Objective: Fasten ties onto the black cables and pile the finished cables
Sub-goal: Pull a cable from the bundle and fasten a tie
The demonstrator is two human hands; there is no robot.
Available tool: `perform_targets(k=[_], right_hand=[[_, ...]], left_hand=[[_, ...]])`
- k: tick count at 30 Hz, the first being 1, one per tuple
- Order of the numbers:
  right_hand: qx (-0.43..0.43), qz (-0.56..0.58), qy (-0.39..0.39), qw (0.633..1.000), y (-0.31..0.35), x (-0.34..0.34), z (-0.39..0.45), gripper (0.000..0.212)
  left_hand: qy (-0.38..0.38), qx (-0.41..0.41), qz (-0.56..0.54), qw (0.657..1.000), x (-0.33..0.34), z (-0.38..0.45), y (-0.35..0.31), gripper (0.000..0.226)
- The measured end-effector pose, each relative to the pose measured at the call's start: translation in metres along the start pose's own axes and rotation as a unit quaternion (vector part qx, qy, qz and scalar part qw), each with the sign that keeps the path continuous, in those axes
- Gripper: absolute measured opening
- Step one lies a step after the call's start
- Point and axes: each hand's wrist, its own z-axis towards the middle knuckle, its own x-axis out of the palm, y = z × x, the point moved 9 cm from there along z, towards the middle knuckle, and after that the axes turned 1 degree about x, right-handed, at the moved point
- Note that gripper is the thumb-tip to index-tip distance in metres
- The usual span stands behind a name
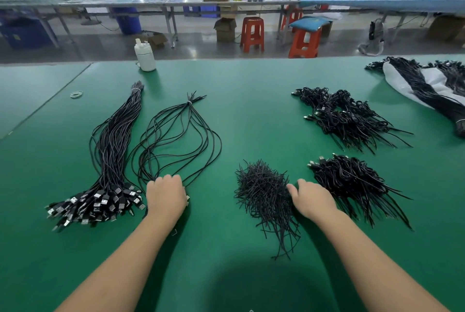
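Our left hand grips the loose cables, which run straight ahead; our right hand rests slack on the ties.

Both forearms extended forward, left hand knuckles-up (fingers curled under), right hand likewise
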Motion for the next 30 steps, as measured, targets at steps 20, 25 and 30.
perform_targets(k=[20,25,30], right_hand=[[0.013,0.034,0.012,0.999,-0.005,0.004,-0.006,0.043],[0.015,0.049,0.036,0.998,-0.005,0.005,-0.004,0.048],[-0.070,0.089,-0.038,0.993,0.026,-0.025,-0.015,0.034]], left_hand=[[-0.005,0.073,-0.127,0.989,-0.030,-0.015,-0.024,0.015],[0.331,0.308,-0.086,0.888,-0.011,-0.080,-0.088,0.019],[0.295,0.306,-0.078,0.902,-0.039,-0.076,-0.092,0.021]])
